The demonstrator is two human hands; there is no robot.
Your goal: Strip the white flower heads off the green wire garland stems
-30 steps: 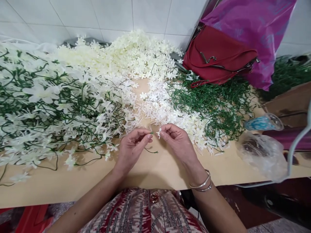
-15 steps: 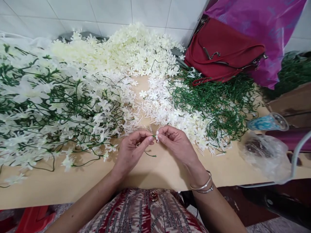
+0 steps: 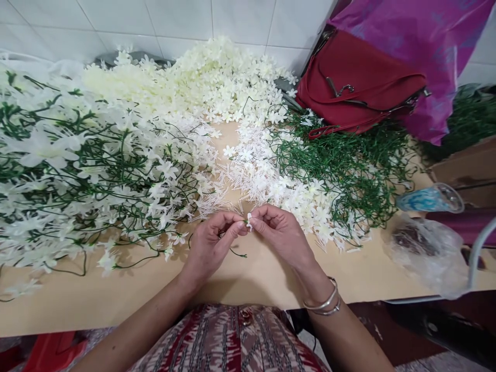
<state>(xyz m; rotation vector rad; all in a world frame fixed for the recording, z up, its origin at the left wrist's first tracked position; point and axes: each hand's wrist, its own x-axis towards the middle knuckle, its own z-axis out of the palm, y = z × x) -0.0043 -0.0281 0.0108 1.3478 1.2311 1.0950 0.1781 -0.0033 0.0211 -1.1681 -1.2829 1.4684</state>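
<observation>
Over the front of the table, my left hand (image 3: 215, 240) pinches a thin green artificial stem (image 3: 239, 254), whose loose end pokes out below the fingers. My right hand (image 3: 281, 235) is closed with thumb and forefinger on a small white artificial flower (image 3: 249, 221). Flower and stem meet between the fingertips; whether they are joined I cannot tell. To the left lies a big heap of white flowers on green stems (image 3: 116, 175). Beyond my right hand are loose white petals and stamens (image 3: 267, 165), with a tangle of bare green stems (image 3: 341, 160) beside them.
Cream flower heads (image 3: 217, 77) are piled against the tiled wall (image 3: 182, 18). A red handbag (image 3: 360, 77) rests at the back right by a purple plastic bag (image 3: 434, 46). A blue-patterned cup (image 3: 430, 199) and a clear plastic bag (image 3: 430, 253) are near the right edge.
Both hands have barely shifted and still hold the flower and stem tip to tip. The whole view has moved very slightly.
</observation>
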